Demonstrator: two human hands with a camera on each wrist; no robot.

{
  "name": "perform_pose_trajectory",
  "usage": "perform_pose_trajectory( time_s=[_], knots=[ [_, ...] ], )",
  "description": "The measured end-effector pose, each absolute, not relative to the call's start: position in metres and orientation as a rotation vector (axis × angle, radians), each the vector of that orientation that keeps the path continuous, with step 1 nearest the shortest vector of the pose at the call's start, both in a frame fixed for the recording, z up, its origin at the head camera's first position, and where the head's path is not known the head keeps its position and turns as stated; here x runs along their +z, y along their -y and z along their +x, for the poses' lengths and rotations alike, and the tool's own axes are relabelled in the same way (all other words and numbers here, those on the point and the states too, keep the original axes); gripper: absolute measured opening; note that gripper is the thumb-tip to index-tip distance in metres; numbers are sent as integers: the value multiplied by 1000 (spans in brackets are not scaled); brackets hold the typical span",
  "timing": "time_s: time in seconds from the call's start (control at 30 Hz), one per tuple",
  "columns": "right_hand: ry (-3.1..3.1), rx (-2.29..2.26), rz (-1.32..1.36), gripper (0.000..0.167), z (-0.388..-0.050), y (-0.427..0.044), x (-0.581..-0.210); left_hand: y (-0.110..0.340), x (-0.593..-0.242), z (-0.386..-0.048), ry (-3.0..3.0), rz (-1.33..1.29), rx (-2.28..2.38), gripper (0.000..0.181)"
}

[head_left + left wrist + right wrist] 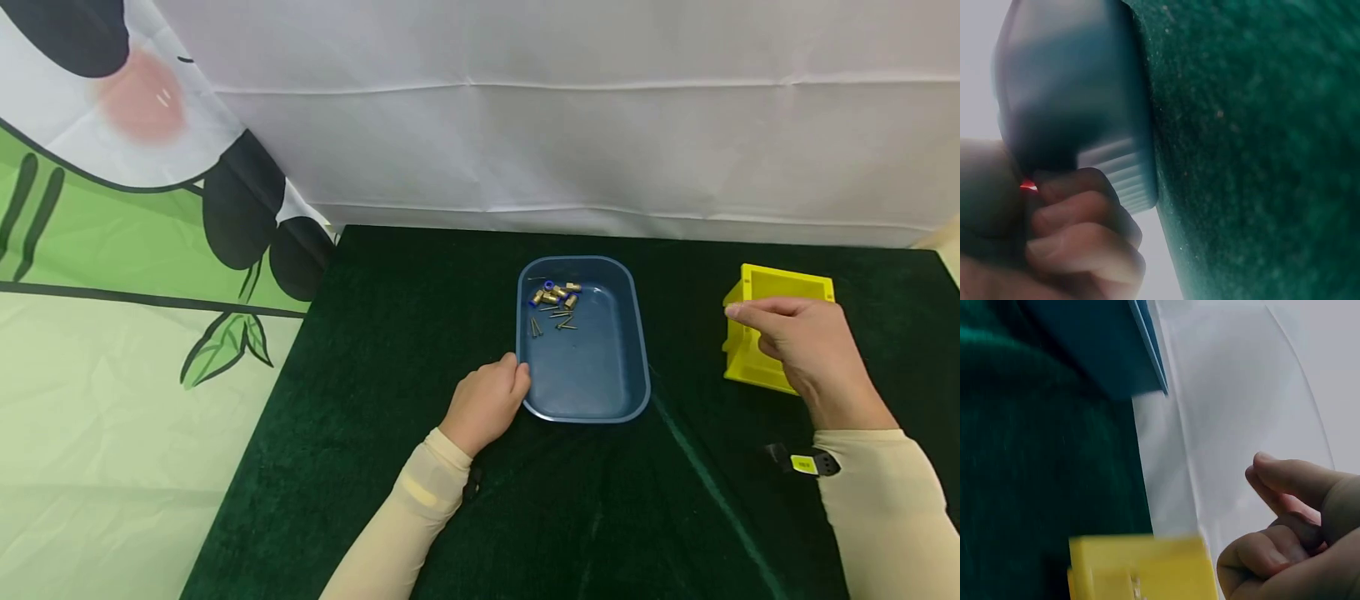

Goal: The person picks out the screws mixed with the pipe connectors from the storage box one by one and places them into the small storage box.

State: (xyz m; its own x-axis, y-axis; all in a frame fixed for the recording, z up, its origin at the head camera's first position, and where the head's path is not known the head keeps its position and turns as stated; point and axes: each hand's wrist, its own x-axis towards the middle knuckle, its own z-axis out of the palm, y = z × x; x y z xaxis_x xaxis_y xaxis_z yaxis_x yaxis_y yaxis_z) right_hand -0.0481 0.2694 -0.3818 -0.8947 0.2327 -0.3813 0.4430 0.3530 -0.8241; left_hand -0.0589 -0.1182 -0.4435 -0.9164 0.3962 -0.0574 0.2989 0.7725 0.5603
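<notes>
A blue-grey plastic tray sits on the dark green cloth, with small brass fittings with blue ends and several thin screws in its upper left part. My left hand grips the tray's left rim near the lower corner. In the left wrist view its curled fingers lie against the tray's outer wall. My right hand is over a yellow bin, thumb and forefinger tips together, the other fingers curled. Nothing shows between the tips in the right wrist view. The hand hides part of the bin.
Green cloth covers the table, with a pale crease right of the tray. A white sheet hangs behind the table's far edge. A printed cartoon cloth is on the left. The bin stands right of the tray, apart from it.
</notes>
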Motion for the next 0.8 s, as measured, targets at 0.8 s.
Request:
perform_pose_trajectory(
  time_s=[0.8],
  knots=[
    [-2507, -1687, 227, 38, -92, -153, -379, 119, -446, -60, -2779, 578, 876, 33]
  ],
)
